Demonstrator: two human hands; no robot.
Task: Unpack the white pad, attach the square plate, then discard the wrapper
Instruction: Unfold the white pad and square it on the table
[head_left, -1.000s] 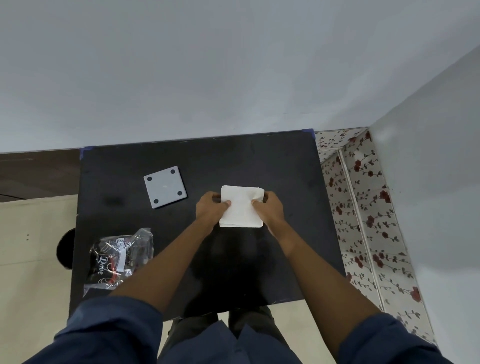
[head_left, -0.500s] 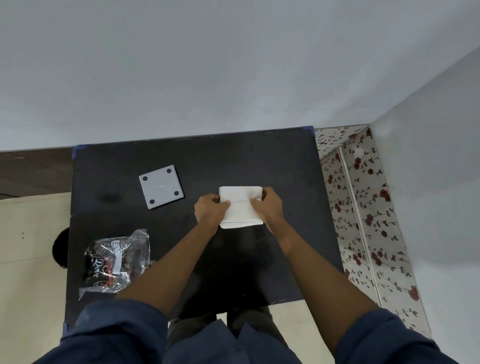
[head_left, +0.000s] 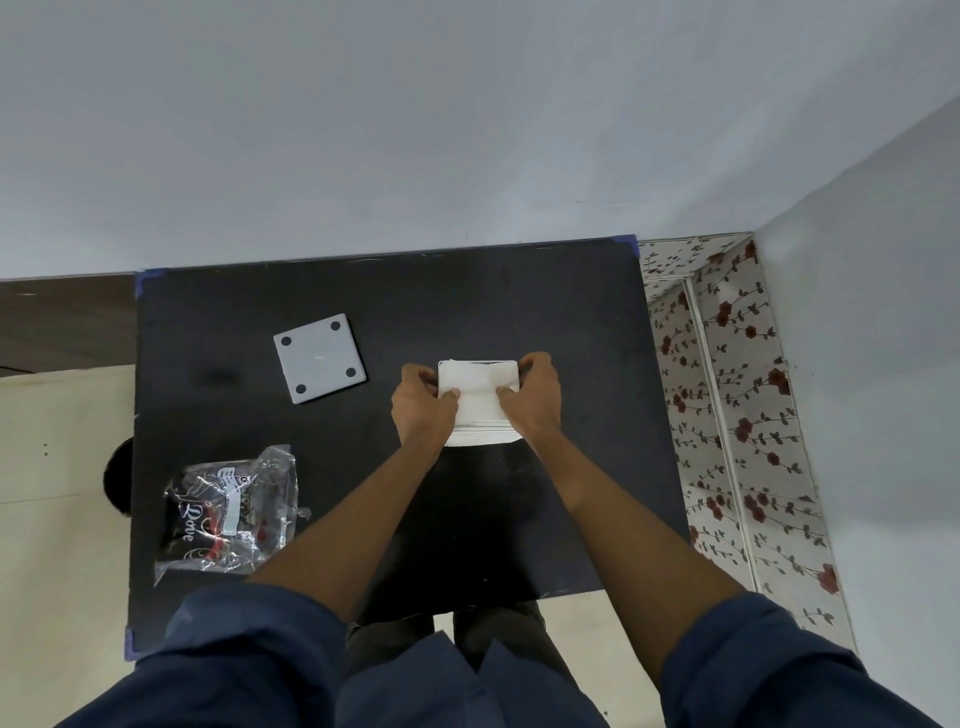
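Hands framed the white pad (head_left: 479, 395) mid-table: left hand (head_left: 423, 405) and right hand (head_left: 532, 397) pinched its side edges. Square plate (head_left: 319, 357) lay to the left, nearer the left hand; wrapper (head_left: 228, 512) sat apart, at the near-left corner.

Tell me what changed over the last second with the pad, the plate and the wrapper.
Both hands, left hand and right hand, have kept their grip on the white pad and tilted it up off the black table; it lay flatter before, and its layered near edge now shows. The square plate and the wrapper lie untouched where they were.
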